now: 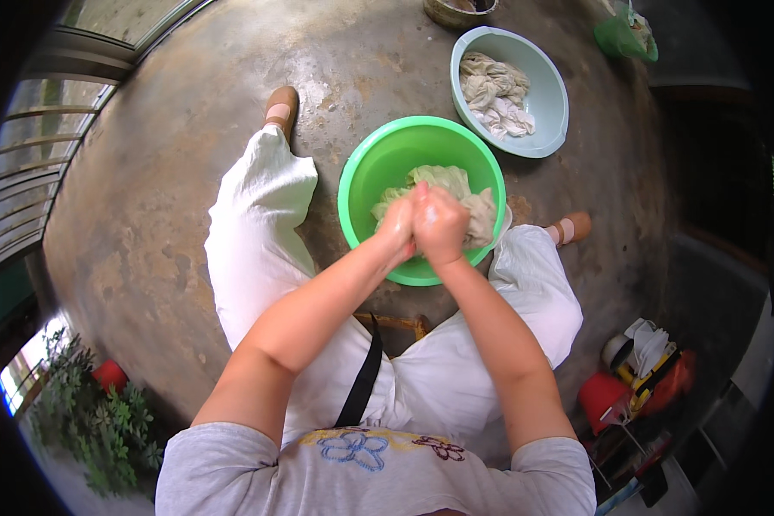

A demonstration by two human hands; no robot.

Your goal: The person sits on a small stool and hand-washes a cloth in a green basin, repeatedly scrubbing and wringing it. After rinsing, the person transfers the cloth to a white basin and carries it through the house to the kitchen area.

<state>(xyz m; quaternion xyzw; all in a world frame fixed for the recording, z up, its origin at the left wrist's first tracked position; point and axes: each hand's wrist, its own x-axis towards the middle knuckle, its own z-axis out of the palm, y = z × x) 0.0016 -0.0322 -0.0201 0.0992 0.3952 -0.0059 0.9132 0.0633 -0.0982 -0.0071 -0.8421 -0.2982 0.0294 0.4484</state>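
A bright green basin [349, 202] stands on the floor between my knees. Inside it lies a bunched, wet, off-white cloth [482, 213]. My left hand [396, 228] and my right hand [441, 222] are pressed together over the basin, both closed with cloth bunched at them. Their fingers are partly hidden and slightly blurred, and the skin looks wet, with a little foam on the right hand. Folds of the cloth show beyond my knuckles and to the right of my right hand.
Beyond the green basin to the right sits a pale blue basin [549, 103] holding wrung whitish cloth [496, 93]. A dark round pot [460, 12] and a green bag [625, 36] are farther off. Leafy plants [103, 430] stand at lower left, a red bucket [605, 400] at lower right.
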